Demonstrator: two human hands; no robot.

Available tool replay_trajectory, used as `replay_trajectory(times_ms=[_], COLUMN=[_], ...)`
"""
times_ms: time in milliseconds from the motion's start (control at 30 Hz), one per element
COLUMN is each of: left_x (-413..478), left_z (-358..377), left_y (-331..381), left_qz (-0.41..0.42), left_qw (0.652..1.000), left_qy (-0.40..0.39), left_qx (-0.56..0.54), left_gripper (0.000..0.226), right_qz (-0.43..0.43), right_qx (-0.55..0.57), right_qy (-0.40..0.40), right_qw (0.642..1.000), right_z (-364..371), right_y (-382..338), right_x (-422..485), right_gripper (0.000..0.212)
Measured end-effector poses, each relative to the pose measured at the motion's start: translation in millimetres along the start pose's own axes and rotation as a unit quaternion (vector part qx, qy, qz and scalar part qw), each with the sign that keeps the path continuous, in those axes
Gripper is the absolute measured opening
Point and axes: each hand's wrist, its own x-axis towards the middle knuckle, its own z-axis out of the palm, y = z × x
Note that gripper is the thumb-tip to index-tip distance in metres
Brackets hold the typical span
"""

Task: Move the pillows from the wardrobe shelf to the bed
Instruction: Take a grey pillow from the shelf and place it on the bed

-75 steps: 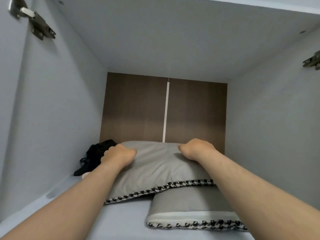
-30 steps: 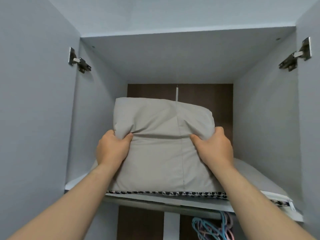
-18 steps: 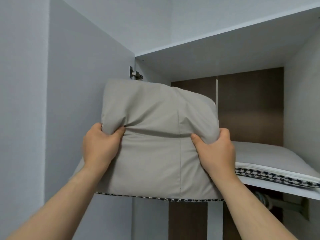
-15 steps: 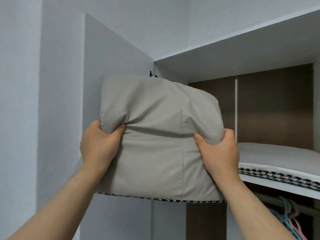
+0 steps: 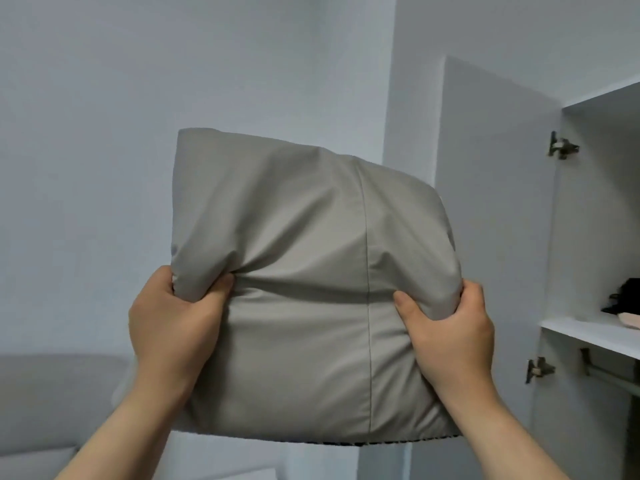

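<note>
A grey pillow [image 5: 311, 271] with a houndstooth trim along its bottom edge hangs upright in the air in front of me, clear of the wardrobe. My left hand [image 5: 173, 327] grips its left side, thumb pressed into the fabric. My right hand [image 5: 450, 330] grips its right side the same way. The wardrobe shelf [image 5: 588, 332] is at the far right edge. The second pillow is out of view. A grey padded headboard [image 5: 52, 400] of the bed shows at the lower left.
The open wardrobe door [image 5: 495, 202] stands just right of the pillow, with hinges [image 5: 561, 147] on the wardrobe side. A black item [image 5: 627, 296] lies on the shelf. A hanging rail [image 5: 613, 375] runs below the shelf. A plain pale wall fills the left.
The pillow came off the shelf in both hands, and I turned left; the wardrobe slid to the right edge and the headboard came into view.
</note>
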Motion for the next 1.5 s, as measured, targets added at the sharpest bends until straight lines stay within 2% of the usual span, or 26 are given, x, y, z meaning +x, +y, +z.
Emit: replay_trajectory(times_ms=[167, 333, 533, 700, 867, 1000, 1167, 1500], left_x=[22.7, 41.0, 62.2, 74.2, 103.0, 137.4, 157.6, 177.0], left_z=[-131.2, -247.9, -363.1, -402.9, -400.8, -384.4, -384.2, -480.1], left_y=[-50.3, -64.5, -71.0, -95.5, -135.8, -167.3, -204.0, -273.2], left_qz=[-0.031, -0.032, -0.022, -0.037, -0.049, -0.041, -0.043, -0.1], left_qw=[0.994, 0.986, 0.955, 0.929, 0.906, 0.9, 0.87, 0.793], left_qy=[0.057, 0.102, 0.197, 0.245, 0.28, 0.296, 0.343, 0.422], left_qx=[0.087, 0.131, 0.221, 0.275, 0.313, 0.316, 0.352, 0.428], left_gripper=[0.033, 0.028, 0.031, 0.034, 0.044, 0.037, 0.033, 0.033], right_qz=[0.028, 0.013, 0.004, -0.005, -0.005, -0.016, -0.029, -0.027], right_qx=[0.043, 0.083, 0.152, 0.188, 0.219, 0.244, 0.269, 0.307], right_qy=[-0.114, -0.191, -0.271, -0.321, -0.362, -0.381, -0.423, -0.545], right_qw=[0.992, 0.978, 0.95, 0.928, 0.906, 0.892, 0.865, 0.78], right_z=[92.0, 160.9, 240.1, 304.7, 374.8, 438.1, 514.1, 644.2], right_y=[-50.9, -110.7, -177.2, -197.4, -187.5, -178.3, -177.9, -231.9], right_x=[-79.7, -139.7, -203.7, -229.3, -230.2, -213.5, -218.1, -321.5], right_gripper=[0.053, 0.051, 0.052, 0.052, 0.053, 0.057, 0.059, 0.053])
